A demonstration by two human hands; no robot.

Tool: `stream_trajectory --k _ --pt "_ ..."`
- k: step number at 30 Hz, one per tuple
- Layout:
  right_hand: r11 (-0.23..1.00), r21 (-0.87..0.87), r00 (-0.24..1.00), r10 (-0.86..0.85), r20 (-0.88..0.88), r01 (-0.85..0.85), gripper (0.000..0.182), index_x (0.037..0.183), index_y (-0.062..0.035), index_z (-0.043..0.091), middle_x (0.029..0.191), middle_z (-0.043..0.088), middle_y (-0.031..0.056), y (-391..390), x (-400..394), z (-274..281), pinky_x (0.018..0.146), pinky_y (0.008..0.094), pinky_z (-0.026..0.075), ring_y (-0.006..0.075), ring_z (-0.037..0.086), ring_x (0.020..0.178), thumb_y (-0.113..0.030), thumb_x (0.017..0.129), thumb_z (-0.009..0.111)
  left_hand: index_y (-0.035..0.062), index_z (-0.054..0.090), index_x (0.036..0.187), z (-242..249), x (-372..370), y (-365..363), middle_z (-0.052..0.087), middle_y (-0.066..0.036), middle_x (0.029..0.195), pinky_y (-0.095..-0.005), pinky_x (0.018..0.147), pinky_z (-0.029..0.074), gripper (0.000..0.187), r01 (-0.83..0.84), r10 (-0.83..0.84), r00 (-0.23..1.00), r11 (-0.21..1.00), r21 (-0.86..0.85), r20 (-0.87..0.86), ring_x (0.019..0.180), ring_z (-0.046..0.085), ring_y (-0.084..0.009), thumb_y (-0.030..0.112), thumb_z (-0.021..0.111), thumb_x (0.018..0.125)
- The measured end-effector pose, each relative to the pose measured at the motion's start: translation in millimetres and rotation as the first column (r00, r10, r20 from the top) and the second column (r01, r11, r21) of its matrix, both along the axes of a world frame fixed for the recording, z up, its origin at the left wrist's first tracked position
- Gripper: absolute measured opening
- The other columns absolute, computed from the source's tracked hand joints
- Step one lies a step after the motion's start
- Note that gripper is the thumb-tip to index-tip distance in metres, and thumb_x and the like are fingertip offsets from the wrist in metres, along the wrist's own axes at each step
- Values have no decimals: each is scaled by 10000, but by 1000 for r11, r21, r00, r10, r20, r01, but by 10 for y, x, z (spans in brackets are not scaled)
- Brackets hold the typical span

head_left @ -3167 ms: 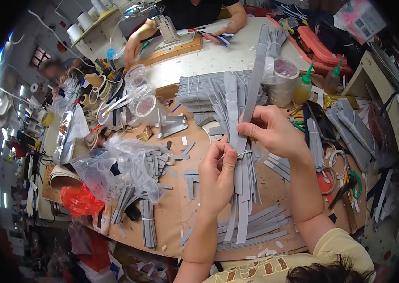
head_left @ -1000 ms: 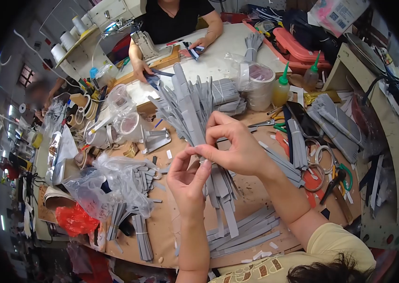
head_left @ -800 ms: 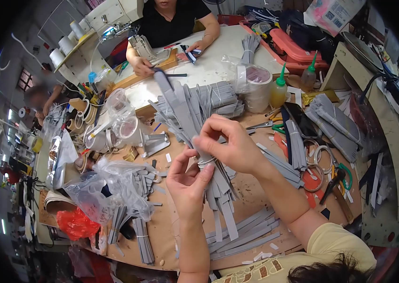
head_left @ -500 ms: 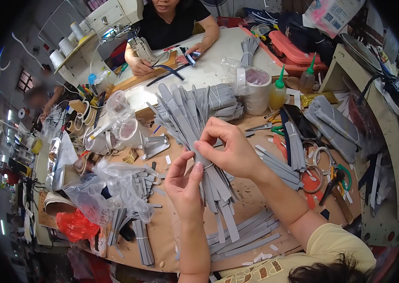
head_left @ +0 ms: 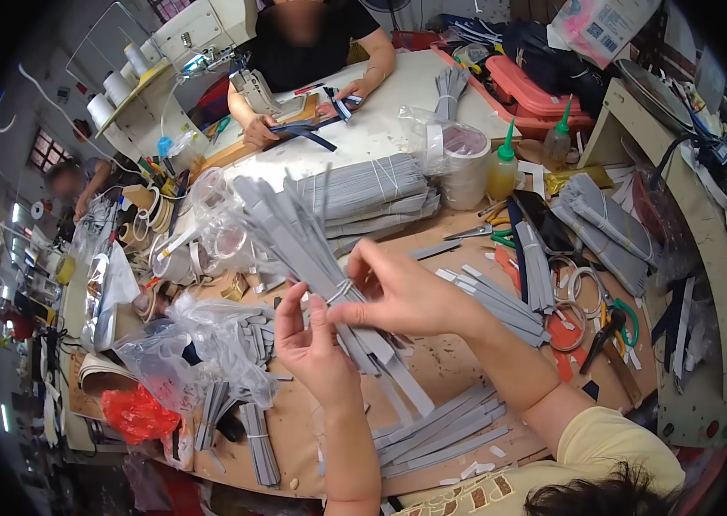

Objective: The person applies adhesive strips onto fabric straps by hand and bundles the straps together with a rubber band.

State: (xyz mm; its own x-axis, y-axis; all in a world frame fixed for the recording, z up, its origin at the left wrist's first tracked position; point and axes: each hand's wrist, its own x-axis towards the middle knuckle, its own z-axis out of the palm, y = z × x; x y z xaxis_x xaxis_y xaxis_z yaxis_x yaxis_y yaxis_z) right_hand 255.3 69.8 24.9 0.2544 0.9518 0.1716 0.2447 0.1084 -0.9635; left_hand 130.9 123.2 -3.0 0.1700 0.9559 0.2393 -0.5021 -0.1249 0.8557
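A fanned bundle of grey strips (head_left: 294, 236), bound round its middle with a pale tie, is held tilted above the table. My left hand (head_left: 319, 348) is closed on its near side, thumb and fingers pinching just below the tie. From the right, my right hand (head_left: 411, 297) grips the same bundle beside the tie, thumb across the strips and fingers curled. Behind it lies a larger stack of tied grey strips (head_left: 372, 193). Loose grey strips (head_left: 445, 430) are spread on the table below my hands.
Small tied bundles (head_left: 260, 443) and a clear plastic bag (head_left: 183, 344) are at left. Green-handled scissors (head_left: 625, 322), tape rolls (head_left: 466, 168) and a glue bottle (head_left: 503, 168) stand or lie at right. Across the table a person (head_left: 312, 52) works at a sewing machine (head_left: 253, 90).
The bundle has tilted further left and its tie has come into clearer view. My right hand has moved down, my left slightly left. The person opposite has shifted a dark strip.
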Motion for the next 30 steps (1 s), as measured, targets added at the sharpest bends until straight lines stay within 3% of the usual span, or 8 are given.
stream_trajectory --k 5,7,8,10,12,16,26,30 --pt "978 -18 975 210 76 -209 427 1156 11 456 856 580 117 -68 -24 68 536 262 429 166 559 667 -169 815 640 -25 522 1188 66 -83 38 550 -143 1248 -268 915 431 305 19 -18 1000 1000 -17 25 1063 554 -179 -10 546 884" --pt "969 -114 945 182 -273 -219 466 1213 26 425 919 595 143 -81 18 187 480 252 456 158 567 592 -203 855 617 -23 515 1195 169 -26 57 542 -148 1260 -283 924 430 316 51 -54 996 998 31 76 1070 557 -191 -1 545 882" --pt "971 -109 948 177 -263 -212 466 1213 26 425 919 595 143 -44 66 146 480 252 456 158 567 592 -203 855 617 -21 508 1202 211 -11 39 534 -153 1272 -299 933 429 326 77 -83 991 995 59 106 1076 560 -202 7 545 879" --pt "998 55 918 28 -395 -6 453 1223 24 411 946 585 134 84 211 -99 438 250 478 132 533 525 -213 881 591 -17 494 1217 233 -20 -22 519 -163 1297 -330 952 428 349 120 -134 979 988 94 151 1089 566 -225 23 544 874" --pt "992 54 896 -82 -436 118 434 1226 19 413 968 574 126 168 415 -190 424 270 496 126 520 507 -203 889 574 -17 492 1220 214 -42 -31 521 -166 1294 -339 951 428 353 127 -137 983 988 87 122 1087 566 -228 31 542 874" --pt "968 -38 898 -245 -365 248 417 1220 10 425 944 574 115 91 693 -152 410 252 474 123 511 502 -203 890 565 -15 487 1230 201 -62 50 527 -178 1284 -366 950 428 367 139 -143 989 986 87 46 1080 569 -238 53 537 873" --pt "994 -102 939 -69 -336 37 346 1145 -4 482 844 588 88 -213 526 163 413 249 445 127 511 515 -187 863 564 -16 485 1276 101 -164 130 583 -171 1216 -337 936 426 392 419 -426 859 904 -90 -285 1096 568 -251 194 470 945" --pt "981 -83 959 151 -240 -175 342 1133 -7 496 818 595 86 -300 323 274 426 254 446 133 515 525 -191 854 564 17 468 1324 -18 -149 204 572 -174 1247 -337 934 434 478 563 -541 826 796 -222 157 1076 587 -255 348 389 988"
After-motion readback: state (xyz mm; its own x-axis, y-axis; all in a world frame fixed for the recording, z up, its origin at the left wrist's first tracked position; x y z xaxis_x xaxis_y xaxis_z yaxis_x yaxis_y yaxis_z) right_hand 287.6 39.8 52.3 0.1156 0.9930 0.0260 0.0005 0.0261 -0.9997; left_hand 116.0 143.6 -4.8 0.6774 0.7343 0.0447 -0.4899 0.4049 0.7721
